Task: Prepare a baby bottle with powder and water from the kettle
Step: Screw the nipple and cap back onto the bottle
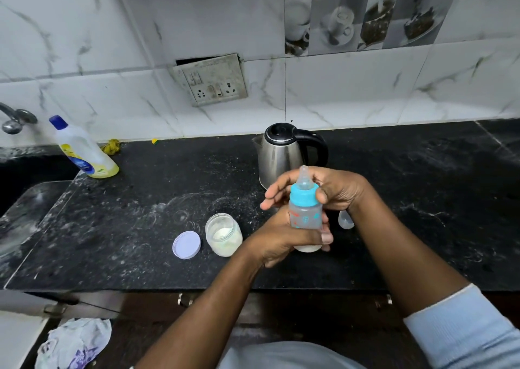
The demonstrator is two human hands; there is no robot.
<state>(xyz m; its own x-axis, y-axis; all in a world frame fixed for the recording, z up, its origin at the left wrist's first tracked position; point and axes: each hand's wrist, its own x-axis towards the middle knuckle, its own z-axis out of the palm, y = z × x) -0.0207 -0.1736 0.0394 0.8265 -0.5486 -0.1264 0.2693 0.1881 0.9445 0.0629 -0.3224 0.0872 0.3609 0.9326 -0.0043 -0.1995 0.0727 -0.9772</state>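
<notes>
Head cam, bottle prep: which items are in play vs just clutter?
In play: baby bottle, kettle, powder jar, jar lid, clear bottle cap.
Clutter: detergent bottle, yellow rag, tap, crumpled bag.

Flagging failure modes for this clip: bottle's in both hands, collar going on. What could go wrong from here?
1. The baby bottle is held off the counter, so a poorly seated blue collar under the right hand could leak when shaken.
2. The powder jar stands open beside the left hand, its lid off; an elbow could tip it.
3. The kettle sits just behind; possibly hot.
</notes>
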